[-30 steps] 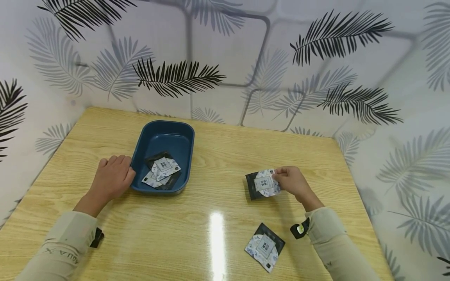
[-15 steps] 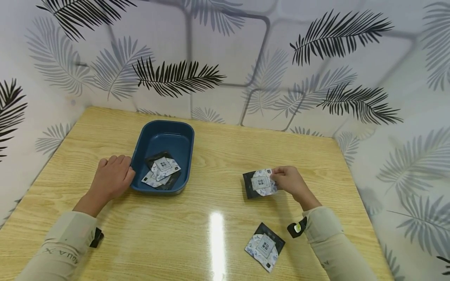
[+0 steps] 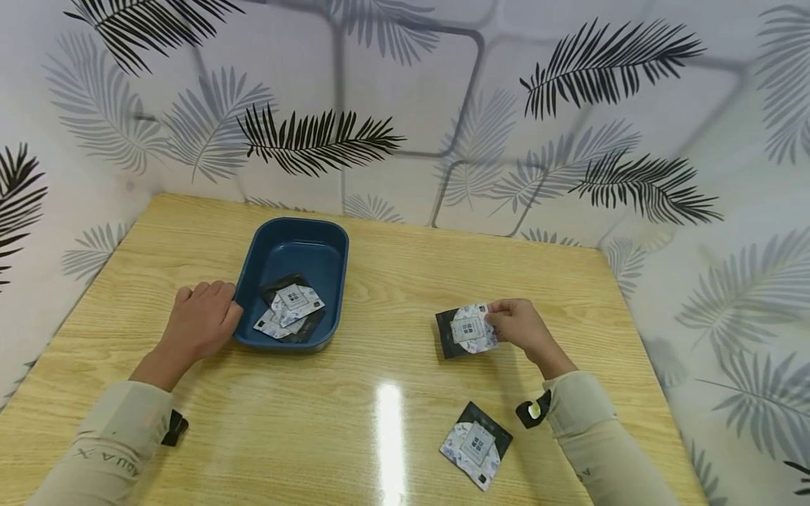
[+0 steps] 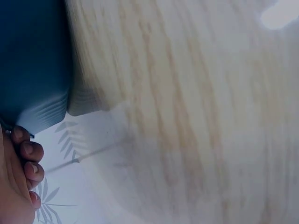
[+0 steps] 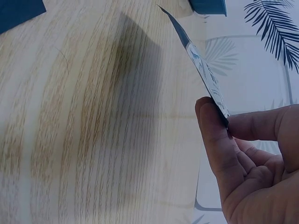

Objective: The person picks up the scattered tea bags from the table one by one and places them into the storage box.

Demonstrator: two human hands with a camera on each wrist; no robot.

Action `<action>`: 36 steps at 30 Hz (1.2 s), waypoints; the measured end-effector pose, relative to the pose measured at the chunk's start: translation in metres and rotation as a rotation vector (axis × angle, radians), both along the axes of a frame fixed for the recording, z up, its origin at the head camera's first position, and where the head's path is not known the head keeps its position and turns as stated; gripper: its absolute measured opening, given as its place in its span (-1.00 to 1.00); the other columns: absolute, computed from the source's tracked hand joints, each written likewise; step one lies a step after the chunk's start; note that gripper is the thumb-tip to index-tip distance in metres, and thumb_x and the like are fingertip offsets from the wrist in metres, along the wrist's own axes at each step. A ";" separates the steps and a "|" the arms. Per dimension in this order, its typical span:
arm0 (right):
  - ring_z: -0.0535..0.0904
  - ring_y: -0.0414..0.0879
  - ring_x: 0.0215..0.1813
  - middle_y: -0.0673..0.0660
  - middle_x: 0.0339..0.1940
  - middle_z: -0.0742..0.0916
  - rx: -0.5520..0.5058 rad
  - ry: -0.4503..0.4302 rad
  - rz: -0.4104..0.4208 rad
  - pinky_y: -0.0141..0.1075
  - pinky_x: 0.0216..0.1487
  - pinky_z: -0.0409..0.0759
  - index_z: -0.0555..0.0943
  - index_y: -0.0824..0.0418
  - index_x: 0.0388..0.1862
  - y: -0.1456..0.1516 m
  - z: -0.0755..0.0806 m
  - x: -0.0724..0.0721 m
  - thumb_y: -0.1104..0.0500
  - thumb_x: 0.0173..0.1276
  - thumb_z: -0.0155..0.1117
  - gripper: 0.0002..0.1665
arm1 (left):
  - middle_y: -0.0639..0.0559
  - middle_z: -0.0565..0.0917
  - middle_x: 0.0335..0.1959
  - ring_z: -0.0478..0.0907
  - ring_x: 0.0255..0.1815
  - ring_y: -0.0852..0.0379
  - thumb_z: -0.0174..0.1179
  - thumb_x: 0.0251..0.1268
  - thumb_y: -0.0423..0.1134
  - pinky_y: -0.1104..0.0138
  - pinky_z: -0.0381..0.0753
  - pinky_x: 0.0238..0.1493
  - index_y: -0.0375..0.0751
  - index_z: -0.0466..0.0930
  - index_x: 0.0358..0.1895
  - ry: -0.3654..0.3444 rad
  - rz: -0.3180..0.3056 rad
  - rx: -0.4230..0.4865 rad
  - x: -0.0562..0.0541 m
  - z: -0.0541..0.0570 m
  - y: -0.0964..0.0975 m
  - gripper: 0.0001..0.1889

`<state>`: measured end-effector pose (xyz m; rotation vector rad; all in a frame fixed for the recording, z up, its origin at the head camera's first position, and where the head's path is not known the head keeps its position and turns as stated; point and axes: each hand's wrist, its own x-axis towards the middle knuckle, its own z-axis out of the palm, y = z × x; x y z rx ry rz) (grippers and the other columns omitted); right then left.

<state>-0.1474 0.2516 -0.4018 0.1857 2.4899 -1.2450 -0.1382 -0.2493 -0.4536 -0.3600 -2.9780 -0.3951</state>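
My left hand (image 3: 205, 318) grips the left rim of a dark blue plastic bin (image 3: 305, 257), with its fingers curled at the edge in the left wrist view. Several black-and-white flat packets (image 3: 293, 302) lie overlapping in the bin's near half. My right hand (image 3: 520, 325) pinches one such packet (image 3: 467, 332) by its right corner between thumb and fingers. In the right wrist view this packet is tilted, held above the tabletop with its shadow below. Another packet (image 3: 476, 446), with a printed label, lies flat on the table nearer to me.
The wood-grain table (image 3: 285, 436) has a bright light reflection near its front middle. Behind it stands a wall (image 3: 405, 98) with a feather-leaf pattern, which also runs along both sides. Black wrist straps sit at both cuffs.
My right hand has shifted slightly left with the pinched packet, most of it in the first half second. The left hand and the bin stay in place.
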 end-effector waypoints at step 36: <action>0.69 -0.14 -0.23 0.34 -0.03 0.71 -0.028 -0.008 -0.046 -0.27 -0.17 0.72 0.52 0.48 0.20 -0.021 0.006 -0.010 0.24 0.50 0.04 -0.58 | -0.08 0.40 -0.45 0.32 -0.35 -0.07 -0.22 0.41 -0.23 0.07 0.12 -0.24 -0.18 0.29 -0.43 0.027 -0.006 -0.033 0.001 -0.001 0.002 -0.78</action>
